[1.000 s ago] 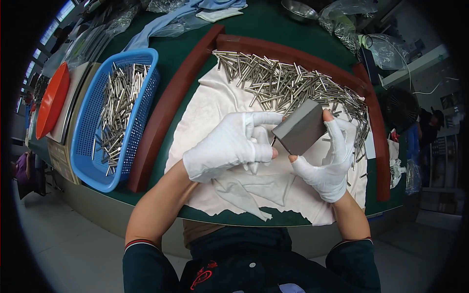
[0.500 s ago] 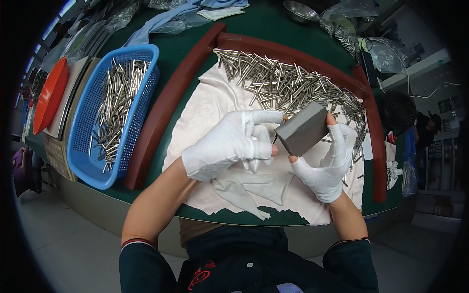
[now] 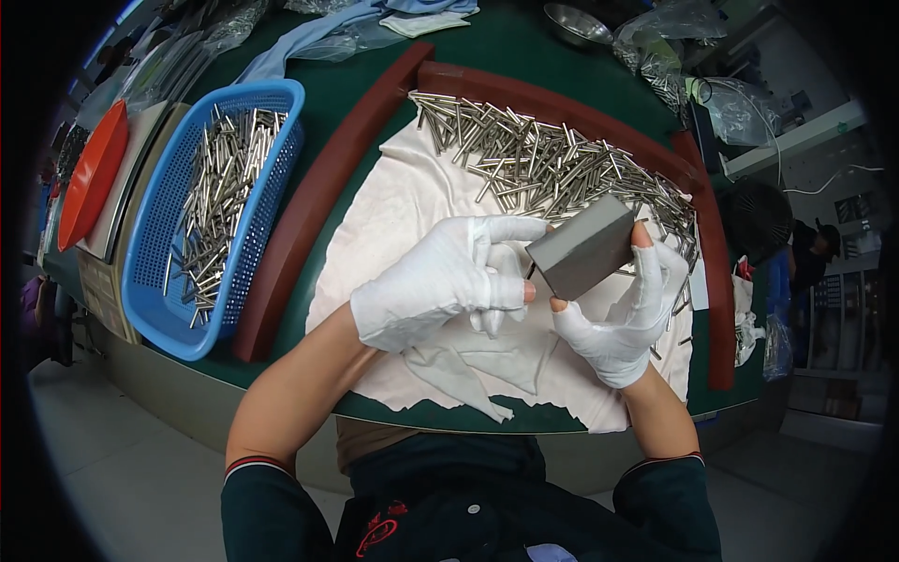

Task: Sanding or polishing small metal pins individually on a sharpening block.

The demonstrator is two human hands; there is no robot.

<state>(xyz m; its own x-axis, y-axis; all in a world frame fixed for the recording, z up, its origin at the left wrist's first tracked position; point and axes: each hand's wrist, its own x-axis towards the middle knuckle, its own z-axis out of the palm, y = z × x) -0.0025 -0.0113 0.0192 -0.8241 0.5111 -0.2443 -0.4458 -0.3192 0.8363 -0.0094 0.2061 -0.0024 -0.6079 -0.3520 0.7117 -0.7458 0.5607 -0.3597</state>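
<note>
Both hands' fingers (image 3: pixel 646 272) around grey block (image 3: pixel 581 245)

Bare white cloth (image 3: pixel 403 201) lies open ahead-left of the left hand (image 3: pixel 440 281). Ahead of the right hand (image 3: pixel 618 314), a dense heap of metal pins (image 3: pixel 552 164) blocks passage. A red-brown raised border (image 3: pixel 309 215) bounds the left side; beyond it stands a blue basket (image 3: pixel 164 318).

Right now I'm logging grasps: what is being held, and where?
The right hand pinches a grey block across its ends, thumb below, fingers above. The left hand touches its near edge.
</note>
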